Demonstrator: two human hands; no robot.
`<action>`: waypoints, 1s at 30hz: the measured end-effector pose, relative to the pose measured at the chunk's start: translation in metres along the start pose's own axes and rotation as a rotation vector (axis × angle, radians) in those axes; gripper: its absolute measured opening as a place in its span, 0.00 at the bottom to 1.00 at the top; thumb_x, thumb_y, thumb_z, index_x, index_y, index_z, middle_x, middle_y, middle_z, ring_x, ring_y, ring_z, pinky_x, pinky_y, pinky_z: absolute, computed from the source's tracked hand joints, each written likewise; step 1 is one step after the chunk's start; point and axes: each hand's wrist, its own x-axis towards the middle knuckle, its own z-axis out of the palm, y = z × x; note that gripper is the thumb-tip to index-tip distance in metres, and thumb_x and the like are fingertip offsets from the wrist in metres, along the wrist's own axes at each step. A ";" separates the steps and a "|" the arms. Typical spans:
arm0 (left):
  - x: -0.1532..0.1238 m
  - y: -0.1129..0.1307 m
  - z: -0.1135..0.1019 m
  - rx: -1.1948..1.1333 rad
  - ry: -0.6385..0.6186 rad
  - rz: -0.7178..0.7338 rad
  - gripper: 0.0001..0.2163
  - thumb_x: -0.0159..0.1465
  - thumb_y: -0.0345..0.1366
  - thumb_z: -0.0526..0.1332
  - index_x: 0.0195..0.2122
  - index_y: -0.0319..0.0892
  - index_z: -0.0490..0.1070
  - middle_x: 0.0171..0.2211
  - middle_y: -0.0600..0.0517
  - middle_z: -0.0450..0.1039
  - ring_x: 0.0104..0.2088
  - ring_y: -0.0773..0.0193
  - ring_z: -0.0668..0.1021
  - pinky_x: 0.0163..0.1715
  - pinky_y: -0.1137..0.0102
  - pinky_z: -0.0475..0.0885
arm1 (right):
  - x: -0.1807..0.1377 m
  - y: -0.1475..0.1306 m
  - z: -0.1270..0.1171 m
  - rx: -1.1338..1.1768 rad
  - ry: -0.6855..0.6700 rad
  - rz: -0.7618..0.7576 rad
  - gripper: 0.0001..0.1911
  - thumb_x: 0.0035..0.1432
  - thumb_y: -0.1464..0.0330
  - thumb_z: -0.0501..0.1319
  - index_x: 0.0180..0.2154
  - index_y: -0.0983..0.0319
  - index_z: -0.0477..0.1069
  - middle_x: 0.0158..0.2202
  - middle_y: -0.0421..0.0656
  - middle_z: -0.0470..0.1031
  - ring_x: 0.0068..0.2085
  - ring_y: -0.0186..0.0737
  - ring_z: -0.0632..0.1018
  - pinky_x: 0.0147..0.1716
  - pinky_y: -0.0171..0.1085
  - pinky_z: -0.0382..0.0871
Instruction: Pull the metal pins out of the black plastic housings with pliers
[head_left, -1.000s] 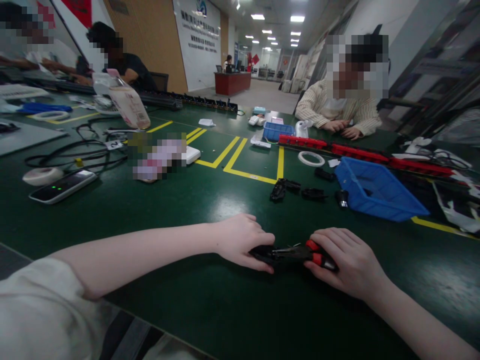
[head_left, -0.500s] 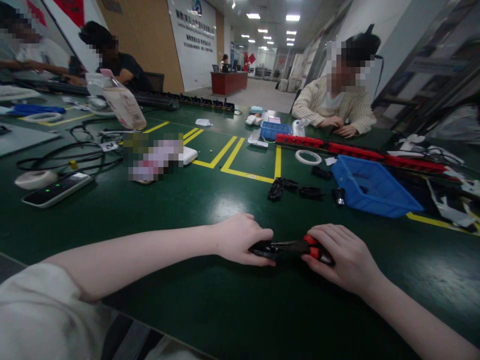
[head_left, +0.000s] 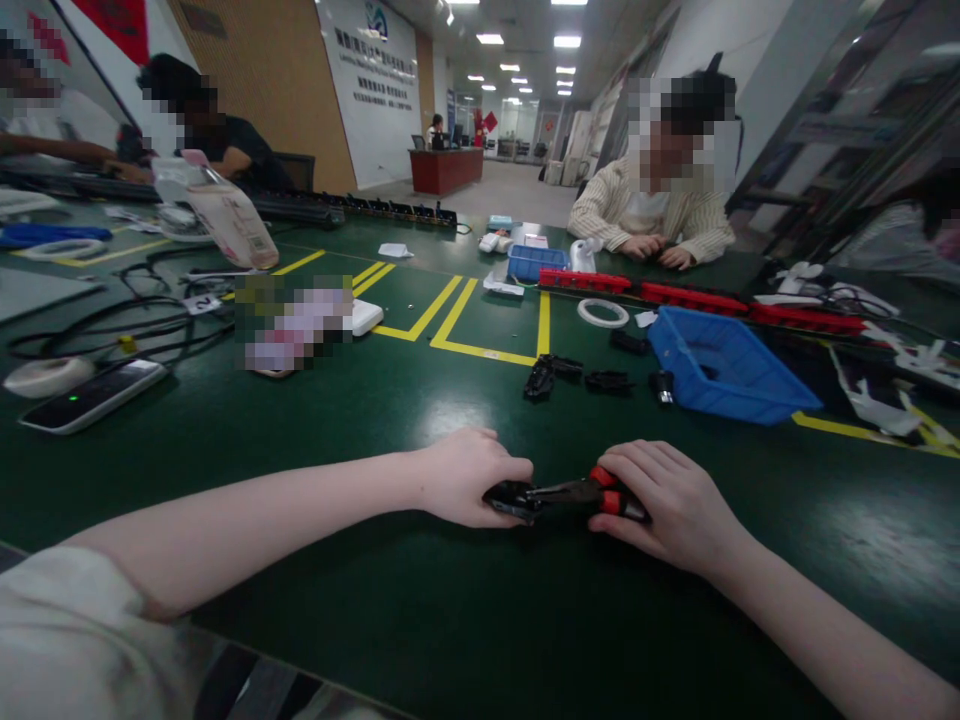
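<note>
Red-and-black-handled pliers (head_left: 574,491) lie in my right hand (head_left: 671,505), whose fingers wrap round the handles. Their jaws point left and meet a small black plastic part (head_left: 512,500). That part is gripped in my left hand (head_left: 469,478), its near end showing past the thumb. Just beyond the hands, several loose black parts (head_left: 608,382) rest on the green table (head_left: 360,610). Whether the jaws are clamped on the part I cannot tell.
A blue bin (head_left: 739,375) stands at the right, with a dark cylindrical piece (head_left: 662,387) beside it. Red strips (head_left: 694,301) run behind it. At left are a phone (head_left: 300,330), black cables (head_left: 112,325) and a bottle (head_left: 232,215). Across the table sits a person (head_left: 652,215).
The view has turned slightly right, so the scene sits a little further left. My hands keep their hold on the pliers and the black part.
</note>
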 end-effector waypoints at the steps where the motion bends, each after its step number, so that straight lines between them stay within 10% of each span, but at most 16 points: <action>1: 0.000 0.000 0.000 -0.006 -0.002 0.003 0.11 0.60 0.45 0.61 0.32 0.42 0.65 0.23 0.57 0.72 0.25 0.65 0.75 0.31 0.71 0.64 | 0.000 0.000 0.000 0.000 -0.007 0.004 0.21 0.57 0.52 0.57 0.38 0.64 0.67 0.34 0.49 0.75 0.34 0.43 0.75 0.33 0.40 0.68; 30: -0.007 -0.005 -0.001 -0.128 0.146 -0.070 0.22 0.64 0.34 0.58 0.59 0.46 0.60 0.55 0.46 0.60 0.47 0.60 0.72 0.45 0.66 0.71 | -0.004 0.004 0.001 0.000 -0.082 0.094 0.20 0.58 0.54 0.57 0.40 0.65 0.68 0.37 0.49 0.75 0.37 0.43 0.75 0.35 0.41 0.69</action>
